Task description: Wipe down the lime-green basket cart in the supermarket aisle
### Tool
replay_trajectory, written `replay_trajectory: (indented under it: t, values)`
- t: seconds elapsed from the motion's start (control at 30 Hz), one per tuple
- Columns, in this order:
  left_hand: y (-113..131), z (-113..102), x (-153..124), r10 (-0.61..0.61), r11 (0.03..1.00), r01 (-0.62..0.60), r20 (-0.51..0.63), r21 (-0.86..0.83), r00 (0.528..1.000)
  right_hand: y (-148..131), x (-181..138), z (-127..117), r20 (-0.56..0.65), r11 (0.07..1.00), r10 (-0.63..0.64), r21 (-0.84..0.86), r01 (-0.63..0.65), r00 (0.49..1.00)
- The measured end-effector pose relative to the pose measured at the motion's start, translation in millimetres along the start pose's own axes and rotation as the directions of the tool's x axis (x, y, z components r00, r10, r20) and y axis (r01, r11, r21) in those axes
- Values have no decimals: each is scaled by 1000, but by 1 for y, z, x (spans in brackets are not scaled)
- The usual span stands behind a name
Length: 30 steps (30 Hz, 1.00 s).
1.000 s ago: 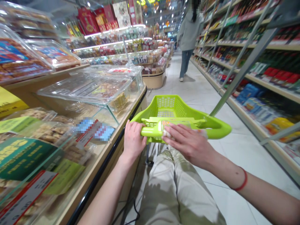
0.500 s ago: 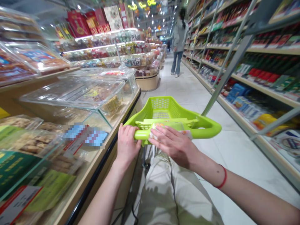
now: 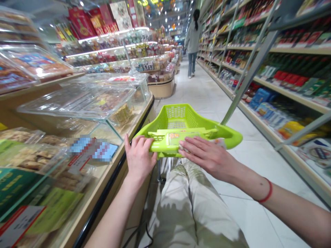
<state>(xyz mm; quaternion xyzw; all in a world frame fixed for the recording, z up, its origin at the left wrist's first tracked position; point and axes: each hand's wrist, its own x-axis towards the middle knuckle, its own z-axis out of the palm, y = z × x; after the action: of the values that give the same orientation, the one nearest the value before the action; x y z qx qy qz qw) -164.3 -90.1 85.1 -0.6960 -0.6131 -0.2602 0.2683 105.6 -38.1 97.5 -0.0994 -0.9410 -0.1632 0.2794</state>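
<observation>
A lime-green shopping cart [image 3: 153,126] with a perforated basket stands right in front of me. My left hand [image 3: 141,156] wraps its fingers over the left end of the cart's handle [image 3: 161,147]. Flat across the right half of that handle lies my right hand [image 3: 207,155], fingers together, pressing down a thin white cloth or wipe [image 3: 220,141]. Most of the cloth is hidden under the palm; a pale edge shows past the knuckles and by the fingertips. A clear-covered label panel [image 3: 172,138] sits mid-handle, left of my right fingertips.
Close on the left runs a display counter with clear bins [image 3: 108,100] and a black bumper edge [image 3: 116,179]. Stocked shelves [image 3: 292,79] line the right, behind a slanting grey metal post [image 3: 248,82]. A person [image 3: 192,44] is farther down the tiled aisle.
My right hand has slid rightward along the handle with the cloth, uncovering the label panel. My left hand keeps its hold. The person ahead has moved farther away.
</observation>
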Motion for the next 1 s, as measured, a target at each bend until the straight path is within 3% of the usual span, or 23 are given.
replay_trajectory:
  t: [0.13,0.3,0.5,0.73,0.83,1.0]
  values:
    - [7,-2,4,-4,1000,3,42,21,999,-11,32,19,-31,1000,-5,16,5,1000]
    - [10,1,7,-33,999,33,62,9,998,-19,54,37,21,998,6,60,-7,1000]
    - [4,5,6,-32,999,31,46,17,998,-8,21,22,-46,999,19,39,-17,999]
    - [5,4,5,-28,999,26,55,38,998,13,-32,-4,-9,992,109,64,-108,994]
    - [6,5,5,-28,999,26,59,30,998,11,-25,-3,-30,994,94,62,-92,995]
    - [9,6,5,-46,999,45,59,17,997,-1,18,12,-32,995,42,96,-39,999]
